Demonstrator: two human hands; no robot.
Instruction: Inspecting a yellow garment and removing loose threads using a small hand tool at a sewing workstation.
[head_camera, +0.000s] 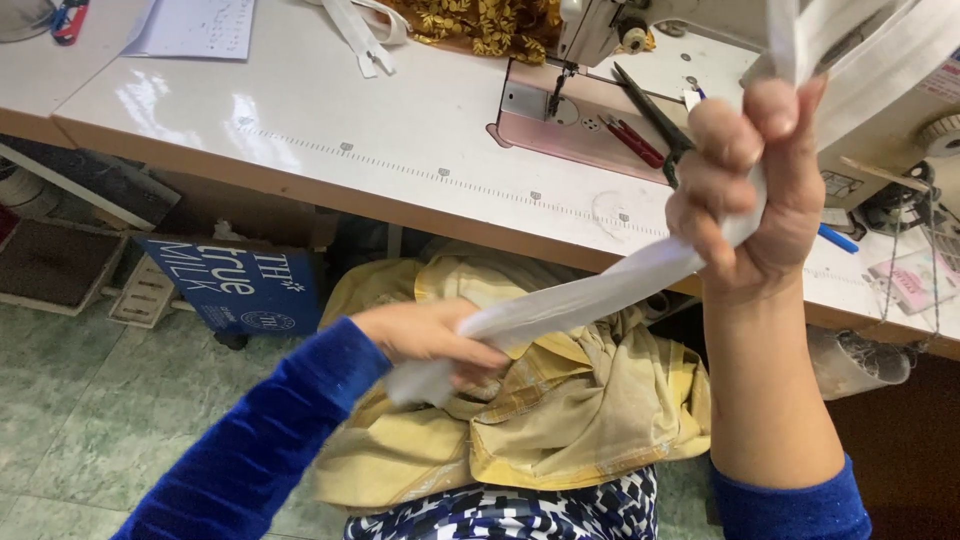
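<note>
the long white fabric strip runs taut and slanted in front of the white sewing bench, from low beside the person's lap up past the bench's front edge. that front edge, trimmed in pale wood, cuts diagonally across the view; the strip crosses it at the right hand. in front of the edge there is open room above the green tiled floor, bounded by the blue printed carton under the bench and the heap of yellow cloth below the strip.

right hand: raised above the bench edge, fingers curled shut into a fist around the strip, which continues upward out of the fist toward the top of the view.

left hand: low, below the bench edge and just over the yellow cloth, blue velvet sleeve to the wrist. its fingers are closed on the strip's lower end; a short tail hangs beneath the hand.

on the bench behind the right hand: the white sewing machine, dark-bladed scissors with red handles, and a yellow patterned fabric beside the machine.
</note>
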